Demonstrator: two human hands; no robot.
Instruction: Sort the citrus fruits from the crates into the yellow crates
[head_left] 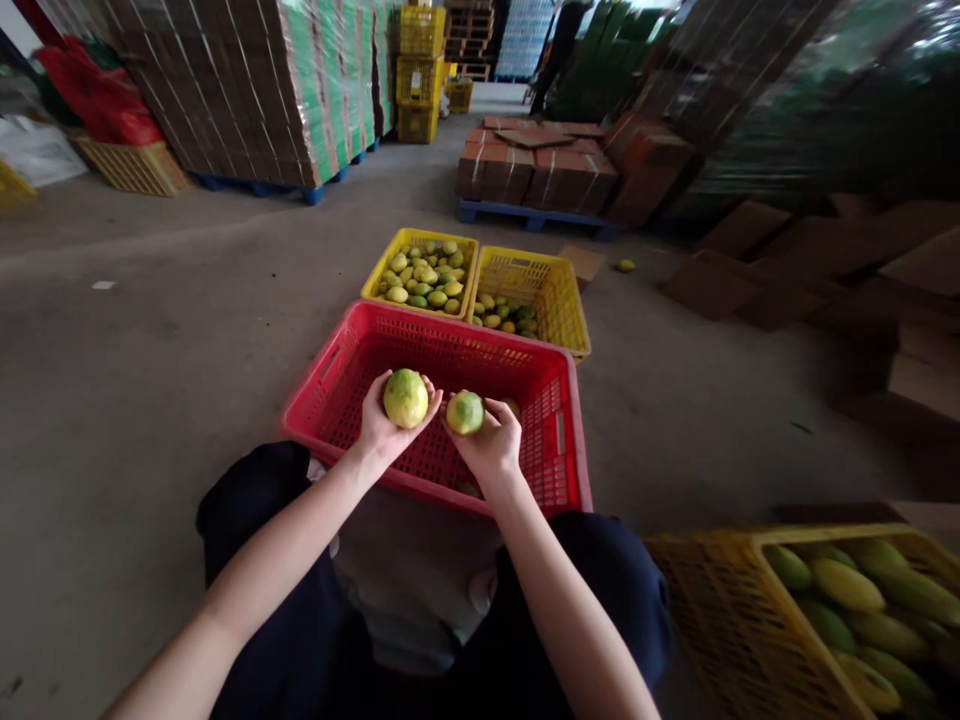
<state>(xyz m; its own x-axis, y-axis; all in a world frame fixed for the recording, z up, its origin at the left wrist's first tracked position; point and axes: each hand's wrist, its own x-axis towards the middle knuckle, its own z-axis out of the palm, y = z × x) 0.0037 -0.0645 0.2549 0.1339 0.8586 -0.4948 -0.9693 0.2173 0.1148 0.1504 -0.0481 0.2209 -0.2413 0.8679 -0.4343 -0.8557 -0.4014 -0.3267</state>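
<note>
My left hand (pixel 381 418) cups a round-ended, yellow-green papaya (pixel 406 398), its fingers curled beneath and behind the fruit. A smaller-looking, greener papaya (pixel 465 413) sits in my right hand (pixel 495 440), gripped between thumb and fingers. Both fruits are held side by side, apart from each other, above a red plastic crate (pixel 330 425) with slotted walls. Inside that crate, a bit of another fruit (pixel 512 407) shows behind my right hand; much of the crate floor is hidden by my hands.
Beyond the red crate stand a full yellow crate (pixel 373 270) and a partly filled yellow crate (pixel 564 300). Another yellow crate (pixel 705 600) of papayas is at lower right. Flattened cardboard (pixel 810 250) lies to the right. Boxes on a blue pallet (pixel 536 218) stand farther back.
</note>
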